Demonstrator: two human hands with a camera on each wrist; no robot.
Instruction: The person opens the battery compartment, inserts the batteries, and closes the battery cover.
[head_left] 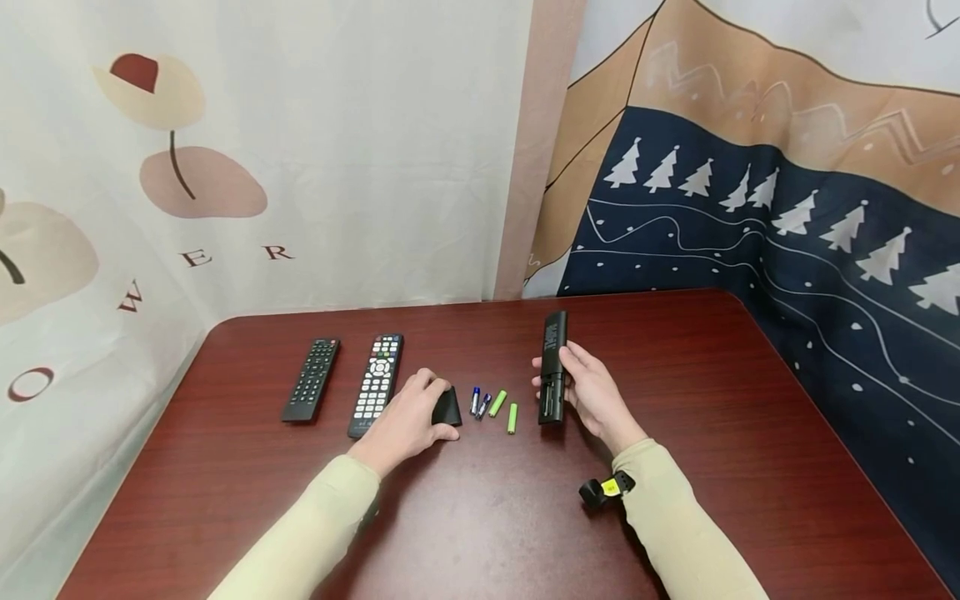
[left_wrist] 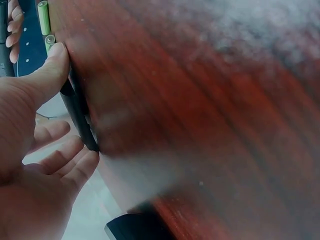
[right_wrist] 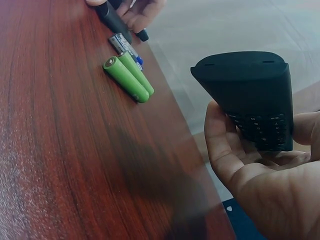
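Observation:
My right hand (head_left: 596, 396) holds a black remote control (head_left: 554, 367) up above the table, its back towards me and the battery compartment at its near end uncovered. Keys on its other face show in the right wrist view, with fingers curled round the remote (right_wrist: 245, 100). Over on the left, my left hand (head_left: 408, 417) grips a black battery cover (head_left: 447, 408) low at the tabletop, thumb at one end and fingers at the other. Between the hands lie two green batteries (head_left: 512, 418) and two blue-and-silver batteries (head_left: 475, 401).
Two more remotes lie face up on the left: a black remote with white keys (head_left: 377, 379), right beside my left hand, and a smaller dark remote (head_left: 311, 380). The brown table (head_left: 480, 533) ends at hanging cloths (head_left: 375, 167) behind and to the right.

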